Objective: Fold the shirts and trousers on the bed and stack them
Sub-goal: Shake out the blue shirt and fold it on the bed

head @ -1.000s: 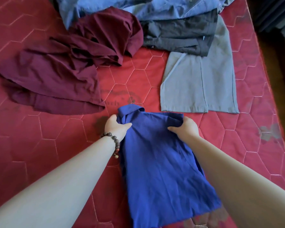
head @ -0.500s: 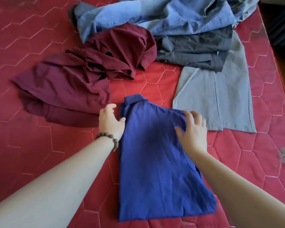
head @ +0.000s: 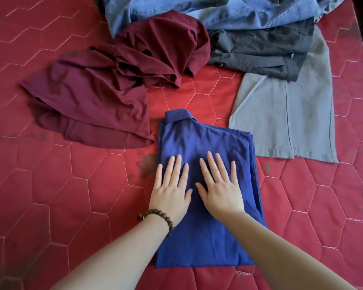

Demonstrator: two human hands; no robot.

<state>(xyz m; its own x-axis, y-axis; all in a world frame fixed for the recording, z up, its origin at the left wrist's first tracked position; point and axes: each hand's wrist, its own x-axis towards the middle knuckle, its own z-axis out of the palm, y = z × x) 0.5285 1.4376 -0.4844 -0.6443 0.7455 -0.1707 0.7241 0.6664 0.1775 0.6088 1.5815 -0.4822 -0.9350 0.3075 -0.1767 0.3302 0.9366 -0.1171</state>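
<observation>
Hands lie flat side by side, fingers straight, gripping nothing: the left hand (head: pixel 169 192) and right hand (head: pixel 220 189) press down on the blue shirt (head: pixel 205 143), probably to smooth it and set its creases. The shirt sits folded lengthwise on the red bed (head: pixel 50 185), collar away from the person. Beyond it wait a crumpled maroon garment (head: pixel 105 88), grey trousers (head: pixel 287 122), a dark grey shirt (head: pixel 258 53) and denim clothes (head: pixel 197 11), all unfolded.

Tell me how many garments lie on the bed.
5, maybe more hidden: blue shirt under both hands, maroon garment far left, grey trousers right, dark grey garment beyond them, light blue denim garment farthest back.
</observation>
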